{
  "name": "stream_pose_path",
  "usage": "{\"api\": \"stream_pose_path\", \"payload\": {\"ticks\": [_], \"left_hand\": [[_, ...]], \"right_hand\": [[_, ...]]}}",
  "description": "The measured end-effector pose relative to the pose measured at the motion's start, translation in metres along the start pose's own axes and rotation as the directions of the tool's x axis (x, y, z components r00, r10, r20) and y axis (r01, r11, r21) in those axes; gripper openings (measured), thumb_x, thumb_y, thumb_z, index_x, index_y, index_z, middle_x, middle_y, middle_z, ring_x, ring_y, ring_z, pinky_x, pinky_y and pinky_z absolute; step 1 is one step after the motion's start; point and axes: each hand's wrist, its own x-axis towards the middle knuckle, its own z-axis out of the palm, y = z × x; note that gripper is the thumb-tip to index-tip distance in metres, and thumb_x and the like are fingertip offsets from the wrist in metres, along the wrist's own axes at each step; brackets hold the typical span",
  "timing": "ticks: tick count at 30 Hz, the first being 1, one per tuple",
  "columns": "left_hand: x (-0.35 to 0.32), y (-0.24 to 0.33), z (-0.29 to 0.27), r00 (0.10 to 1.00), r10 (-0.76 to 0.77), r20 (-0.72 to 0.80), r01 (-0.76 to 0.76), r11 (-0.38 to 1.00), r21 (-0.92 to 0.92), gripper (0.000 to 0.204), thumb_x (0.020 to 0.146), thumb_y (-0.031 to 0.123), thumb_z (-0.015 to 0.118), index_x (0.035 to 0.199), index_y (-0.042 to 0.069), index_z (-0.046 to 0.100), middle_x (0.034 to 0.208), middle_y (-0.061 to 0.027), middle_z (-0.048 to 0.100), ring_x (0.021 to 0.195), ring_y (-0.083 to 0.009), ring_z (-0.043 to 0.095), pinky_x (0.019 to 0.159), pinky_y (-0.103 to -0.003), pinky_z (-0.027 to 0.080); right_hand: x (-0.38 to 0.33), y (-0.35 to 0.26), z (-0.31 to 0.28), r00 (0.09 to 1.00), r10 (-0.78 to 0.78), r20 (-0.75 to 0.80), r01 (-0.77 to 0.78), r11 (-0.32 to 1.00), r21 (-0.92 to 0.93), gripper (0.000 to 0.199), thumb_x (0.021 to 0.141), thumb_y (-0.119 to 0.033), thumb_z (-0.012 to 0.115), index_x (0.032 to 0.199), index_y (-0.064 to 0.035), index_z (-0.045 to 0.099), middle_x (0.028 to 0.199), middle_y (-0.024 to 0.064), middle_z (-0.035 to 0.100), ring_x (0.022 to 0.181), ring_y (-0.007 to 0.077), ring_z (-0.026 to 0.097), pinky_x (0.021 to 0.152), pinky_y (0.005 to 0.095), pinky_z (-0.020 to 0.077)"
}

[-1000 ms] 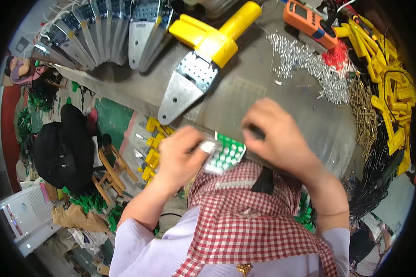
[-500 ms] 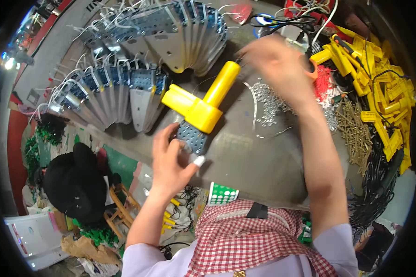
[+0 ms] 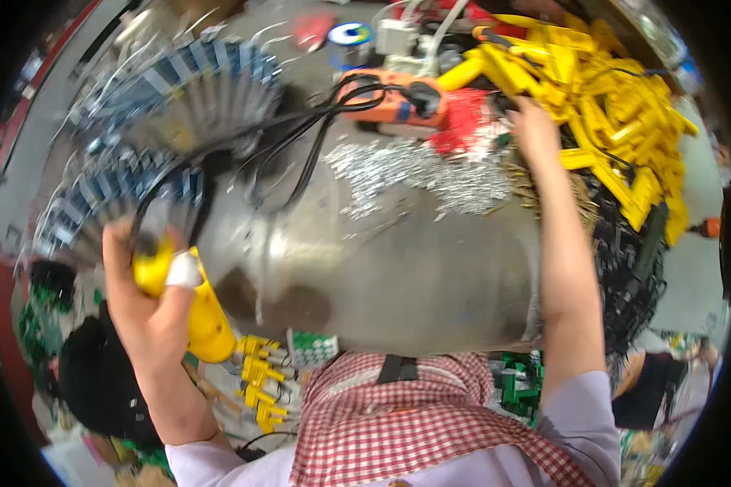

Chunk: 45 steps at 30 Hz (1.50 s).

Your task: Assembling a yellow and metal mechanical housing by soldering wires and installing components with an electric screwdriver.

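My left hand (image 3: 149, 316), at the left edge of the bench, is wrapped round a yellow plastic housing (image 3: 207, 325) with a rounded cylindrical end pointing down and right. A white wrap covers one fingertip. A black cord (image 3: 300, 174) loops across the bench toward this hand; whether it joins the housing is blurred. My right hand (image 3: 534, 130) reaches to the far right, beside a pile of yellow plastic housings (image 3: 617, 105) and a heap of small red pieces (image 3: 467, 122). Something dark shows at its fingertips, but its grip is too unclear to make out.
Silver screws or pins (image 3: 414, 174) lie scattered mid-bench, below an orange power strip (image 3: 398, 96). Fanned blue-grey metal plates with white wires (image 3: 195, 93) stand at the left. Black cables (image 3: 633, 284) bunch at the right, and a solder spool (image 3: 350, 45) stands at the back.
My left hand has moved left and down with the yellow housing, whose perforated blue-grey plate is out of sight now. My right hand has gone from the back middle to the right. The view has shifted.
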Motion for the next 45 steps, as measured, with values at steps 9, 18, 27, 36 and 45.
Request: {"api": "stream_pose_path", "payload": {"ticks": [9, 18, 27, 36, 45], "left_hand": [[-0.168, -0.161, -0.179, 0.853, -0.502, -0.142, 0.52, 0.794, 0.316, 0.014, 0.08, 0.003, 0.054, 0.093, 0.001, 0.058, 0.072, -0.0007, 0.053, 0.064, -0.0089, 0.051, 0.053, -0.024, 0.036], [-0.352, -0.317, -0.037, 0.66, -0.751, -0.014, 0.359, 0.299, 0.884, 0.042, 0.079, 0.011, 0.055, 0.12, 0.001, 0.05, 0.107, -0.0243, 0.059, 0.102, -0.0394, 0.056, 0.099, -0.052, 0.034], [-0.106, -0.144, -0.05, 0.86, 0.142, -0.489, 0.055, 0.929, 0.367, 0.022, 0.079, 0.002, 0.063, 0.1, 0.002, 0.056, 0.104, -0.0133, 0.058, 0.092, -0.0272, 0.057, 0.079, -0.033, 0.046], [-0.009, -0.113, -0.018, 0.918, 0.123, -0.377, 0.037, 0.92, 0.39, 0.028, 0.077, 0.0, 0.065, 0.105, -0.001, 0.058, 0.103, -0.0075, 0.066, 0.089, -0.0145, 0.062, 0.079, -0.029, 0.048], [-0.057, -0.02, 0.064, 0.749, 0.073, 0.659, -0.419, 0.822, 0.385, 0.048, 0.066, -0.004, 0.064, 0.112, 0.001, 0.053, 0.135, -0.0168, 0.045, 0.128, -0.0359, 0.04, 0.103, -0.046, 0.036]], "right_hand": [[0.089, 0.163, 0.045, 0.965, -0.249, 0.079, 0.261, 0.909, -0.325, 0.034, 0.085, -0.021, 0.058, 0.114, -0.0045, 0.056, 0.104, 0.0217, 0.062, 0.099, 0.0394, 0.058, 0.083, 0.0449, 0.0451], [0.091, 0.152, 0.035, 0.92, -0.35, 0.175, 0.377, 0.914, -0.152, 0.027, 0.089, -0.023, 0.056, 0.106, -0.0014, 0.057, 0.099, 0.0214, 0.063, 0.096, 0.0384, 0.059, 0.081, 0.0401, 0.0453], [-0.116, -0.067, -0.079, 0.861, -0.297, 0.413, 0.139, 0.918, 0.371, 0.02, 0.075, -0.003, 0.061, 0.094, 0.0001, 0.06, 0.079, 0.0054, 0.055, 0.074, 0.0165, 0.051, 0.071, 0.0284, 0.0434], [-0.213, -0.078, -0.087, 0.88, -0.387, 0.277, 0.303, 0.904, 0.301, 0.024, 0.065, 0.001, 0.069, 0.087, -0.0001, 0.059, 0.074, 0.013, 0.049, 0.073, 0.0302, 0.051, 0.066, 0.0378, 0.0413], [-0.227, -0.075, -0.06, 0.933, -0.335, 0.132, 0.3, 0.925, 0.233, 0.031, 0.063, -0.012, 0.077, 0.085, 0.0007, 0.059, 0.124, 0.0184, 0.053, 0.111, 0.0372, 0.05, 0.092, 0.0439, 0.0424]]}}
